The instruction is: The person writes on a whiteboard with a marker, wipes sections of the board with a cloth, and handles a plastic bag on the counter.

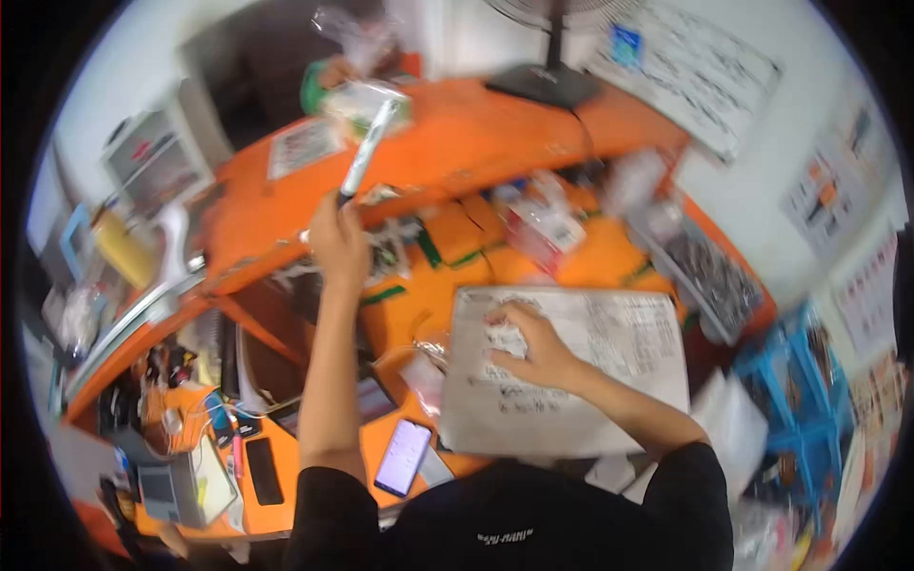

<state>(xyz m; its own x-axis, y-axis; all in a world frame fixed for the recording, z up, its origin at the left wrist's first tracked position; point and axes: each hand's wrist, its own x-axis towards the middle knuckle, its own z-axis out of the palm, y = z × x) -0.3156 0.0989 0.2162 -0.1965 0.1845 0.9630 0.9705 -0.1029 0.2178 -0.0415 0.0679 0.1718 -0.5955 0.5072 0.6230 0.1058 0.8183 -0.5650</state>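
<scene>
My left hand (338, 238) is raised over the desk and closed around the lower end of a white marker (369, 147). The marker tilts up and away, its dark part by my fingers. A small whiteboard (590, 419) with rows of dark handwriting lies in front of me. Over its upper left part is my right hand (538, 352), thumb and fingers apart around a bright patch with writing. Whether the fingertips touch the board is not clear.
An orange desk (428, 152) has a raised shelf bearing a black fan base (543, 86). A lit phone (403, 457) and a dark phone (265, 471) lie to the left. A grey tray (705, 266) and blue bins (795, 409) stand on the right.
</scene>
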